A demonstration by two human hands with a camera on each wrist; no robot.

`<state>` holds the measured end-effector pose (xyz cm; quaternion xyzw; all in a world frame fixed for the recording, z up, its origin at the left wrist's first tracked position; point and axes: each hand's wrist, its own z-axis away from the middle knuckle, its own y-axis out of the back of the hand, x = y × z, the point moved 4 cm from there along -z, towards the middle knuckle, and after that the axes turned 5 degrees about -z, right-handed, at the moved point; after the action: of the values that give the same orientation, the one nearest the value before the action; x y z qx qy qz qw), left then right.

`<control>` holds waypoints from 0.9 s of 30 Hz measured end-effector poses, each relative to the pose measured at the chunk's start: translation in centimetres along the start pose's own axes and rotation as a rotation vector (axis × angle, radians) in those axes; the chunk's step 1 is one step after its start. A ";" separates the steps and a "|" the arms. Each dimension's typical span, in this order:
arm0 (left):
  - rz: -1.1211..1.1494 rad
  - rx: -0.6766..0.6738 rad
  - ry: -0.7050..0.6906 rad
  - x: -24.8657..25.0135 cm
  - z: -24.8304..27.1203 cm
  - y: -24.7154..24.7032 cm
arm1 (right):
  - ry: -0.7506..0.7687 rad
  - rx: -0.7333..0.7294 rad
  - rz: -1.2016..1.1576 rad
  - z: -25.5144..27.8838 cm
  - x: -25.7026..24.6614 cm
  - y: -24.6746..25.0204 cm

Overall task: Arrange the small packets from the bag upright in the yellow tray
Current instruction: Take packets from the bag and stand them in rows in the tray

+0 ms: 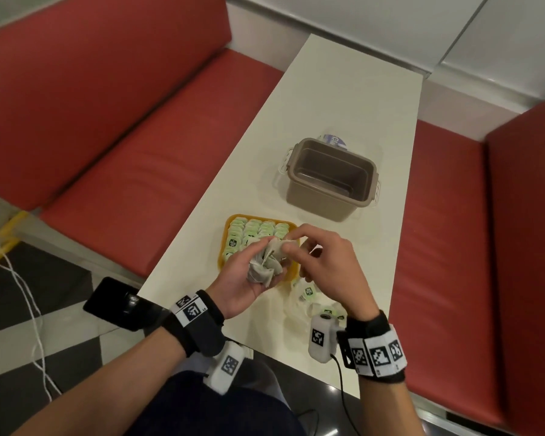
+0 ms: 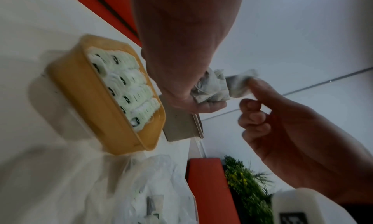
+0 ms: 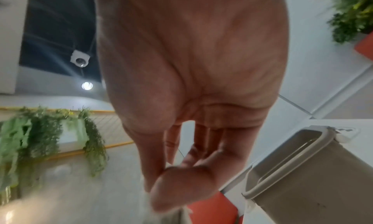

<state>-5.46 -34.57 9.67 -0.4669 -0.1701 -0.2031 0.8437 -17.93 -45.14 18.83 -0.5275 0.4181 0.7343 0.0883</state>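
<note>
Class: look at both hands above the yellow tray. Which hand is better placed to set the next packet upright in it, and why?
Probably the right hand: it pinches one packet from the bunch that the left hand grips, above the yellow tray.

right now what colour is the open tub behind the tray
Grey-brown, a taupe plastic tub; clearest in the head view.

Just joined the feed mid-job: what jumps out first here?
Both hands meet over the table's near end: the left hand cradles a bunch of packets, and the right hand pinches one from it. Just behind them, the yellow tray holds upright packet rows; an empty brown bin stands farther back.
</note>
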 end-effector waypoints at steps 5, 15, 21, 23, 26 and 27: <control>-0.016 0.082 -0.031 1.3 1.3 2.6 | 0.060 -0.077 -0.198 -0.3 -2.1 0.4; -0.321 -0.051 -0.120 2.8 3.5 2.7 | 0.055 -0.278 -0.128 -1.9 -2.8 -1.5; -0.414 0.027 -0.266 2.8 3.1 3.3 | 0.022 -0.168 -0.085 -2.7 -2.4 -1.9; -0.429 0.062 -0.328 2.8 3.0 3.3 | 0.043 -0.113 -0.028 -2.8 -2.1 -2.2; -0.464 0.120 -0.385 2.7 2.5 3.4 | 0.106 -0.026 0.054 -2.8 -1.9 -2.1; -0.480 0.139 -0.397 2.6 2.4 3.5 | 0.136 -0.003 0.097 -2.7 -1.8 -2.1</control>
<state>-1.71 -31.33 9.57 -0.3851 -0.4502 -0.2891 0.7520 -14.07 -45.18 19.04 -0.5554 0.4472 0.7007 0.0231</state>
